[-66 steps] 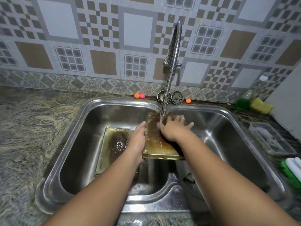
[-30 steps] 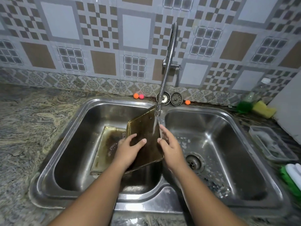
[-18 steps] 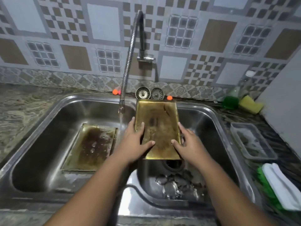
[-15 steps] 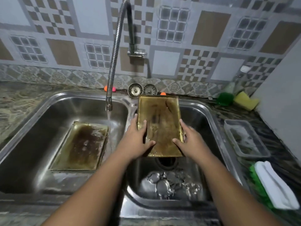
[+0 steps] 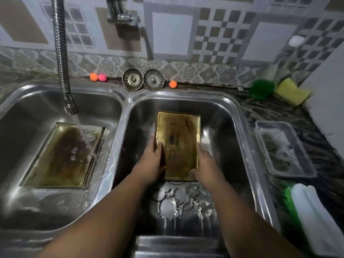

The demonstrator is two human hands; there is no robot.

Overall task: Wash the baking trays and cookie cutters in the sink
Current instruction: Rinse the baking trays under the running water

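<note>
Golden baking tray (image 5: 177,144), gripped at its long edges between left hand (image 5: 153,164) and right hand (image 5: 204,164), sits low just beyond the cookie cutters (image 5: 178,200), probably to land flat; second tray (image 5: 63,157) soaks leftward.

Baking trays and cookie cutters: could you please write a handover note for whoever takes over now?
Left hand and right hand: each grips a long edge of the gold tray, low in the right basin.
Second tray lies flat in the left basin, under the running tap, brown residue on it.
Cookie cutters lie in the right basin, nearer the person.
Done: nothing visibly clean.
Left: scrub and rinse both trays and the cutters.
</note>
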